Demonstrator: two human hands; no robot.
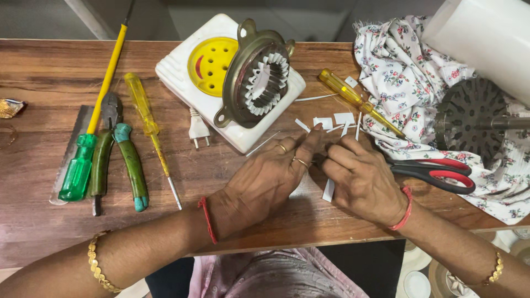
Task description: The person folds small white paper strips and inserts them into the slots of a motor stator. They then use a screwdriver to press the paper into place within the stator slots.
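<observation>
My left hand (265,179) and my right hand (361,176) meet at the middle of the wooden table (44,83). Their fingertips pinch a small white paper strip (329,190) between them. More cut white paper pieces (331,121) lie just beyond the fingers. A round metal motor stator (256,74) with white paper in its slots leans on a white box with a yellow disc (212,63). Red-handled scissors (441,171) lie right beside my right hand.
At left lie a green-handled screwdriver (91,132), green pliers (118,154), a yellow screwdriver (146,118) and a flat metal blade (72,143). Another yellow screwdriver (356,99) rests on a floral cloth (403,77). A perforated metal rotor (469,118) and white cylinder (486,38) are at right.
</observation>
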